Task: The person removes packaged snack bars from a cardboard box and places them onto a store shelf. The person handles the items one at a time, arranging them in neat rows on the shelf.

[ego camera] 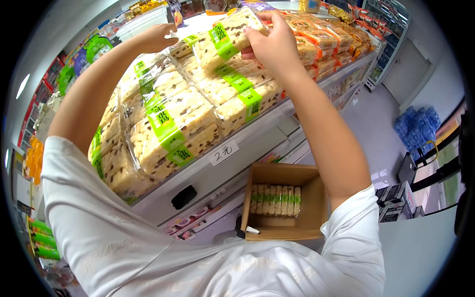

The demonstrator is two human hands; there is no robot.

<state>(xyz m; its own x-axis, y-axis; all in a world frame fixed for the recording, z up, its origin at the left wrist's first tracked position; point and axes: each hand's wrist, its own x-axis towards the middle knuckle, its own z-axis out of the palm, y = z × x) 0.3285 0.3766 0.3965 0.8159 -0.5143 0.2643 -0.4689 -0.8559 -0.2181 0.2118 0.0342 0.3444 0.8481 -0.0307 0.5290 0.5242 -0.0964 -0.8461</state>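
My right hand (272, 42) grips the right end of a clear-wrapped puffed-grain snack block (222, 37) with a green band, held tilted over the back of the display. My left hand (159, 37) is raised left of that pack, fingers apart and holding nothing. Below both hands, stacked packs of the same kind (170, 122) fill the shelf top in rows. Under the shelf edge, an open cardboard box (284, 232) holds a row of similar packs (275, 200) standing on edge.
Orange-wrapped snack packs (323, 41) are piled to the right on the shelf. A handwritten price card (223, 153) sits on the shelf's front edge. A white plastic bin (143, 24) stands behind. Blue wrapped bottles (417, 128) and boxes (397, 202) are at the right.
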